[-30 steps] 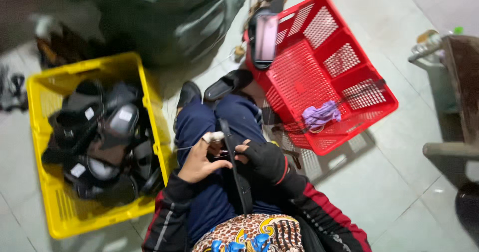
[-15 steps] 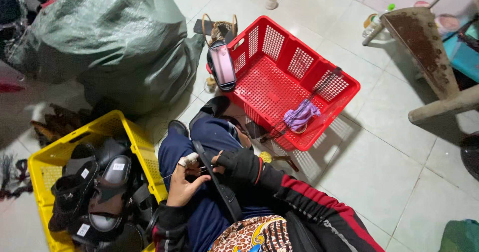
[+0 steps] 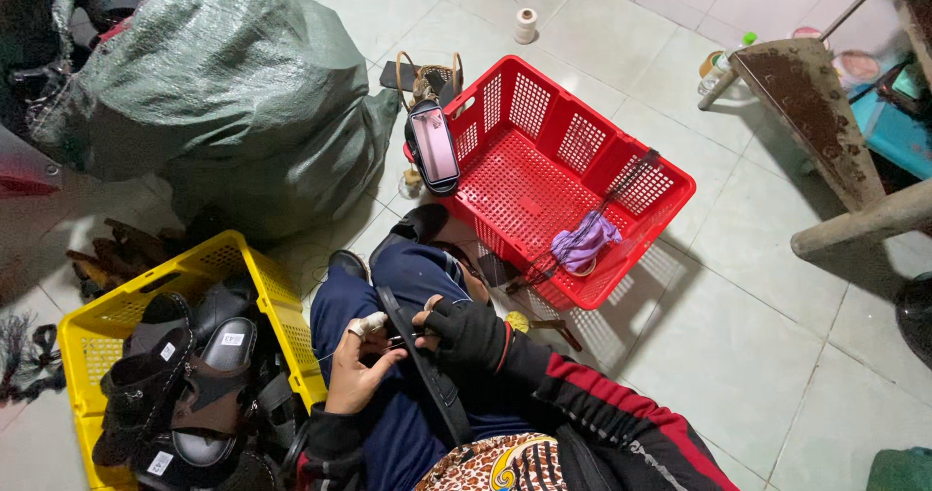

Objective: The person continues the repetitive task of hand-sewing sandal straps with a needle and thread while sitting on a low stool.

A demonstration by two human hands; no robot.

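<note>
Open room: bare tiled floor (image 3: 767, 355) lies right of the lap.
Hands: left hand (image 3: 361, 363), one finger taped, and gloved right hand (image 3: 468, 334) are both closed on a black strap (image 3: 419, 355) lying across the lap.
Hemming in: yellow basket (image 3: 277, 297) of black sandals (image 3: 199, 374) at left; red basket (image 3: 544, 170) ahead; grey sack (image 3: 223, 93) beyond.
Count: two baskets, one phone (image 3: 435, 145), one thread spool (image 3: 525, 25).

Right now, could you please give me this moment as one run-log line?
left hand: at black strap on lap | right hand: gloved, gripping strap | yellow crate: black sandals | red basket: purple cloth
</note>
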